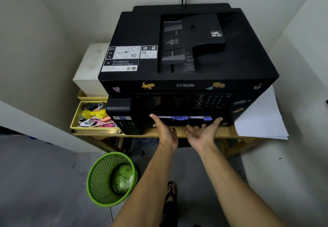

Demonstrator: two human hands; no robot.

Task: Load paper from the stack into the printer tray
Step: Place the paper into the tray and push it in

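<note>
Both forearms reach in from below. Left hand (164, 129) and right hand (204, 131), palms up, fingers spread and relaxed, touch the front tray (184, 119) of the black printer (186, 58); neither grasps. "EPSON" reads on the front, cat stickers beside. White paper stack (260, 118) lies on the wooden table (181, 132), just right of the printer.

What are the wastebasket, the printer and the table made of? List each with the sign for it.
Wastebasket: likely plastic, bright green, a mesh of small holes in its wall.
Printer: seemingly hard black plastic, mostly matte, with moulded edges and stickers on it.
Table: looks like pale unpainted wood, with a yellowish edge and slanted braces beneath.
</note>
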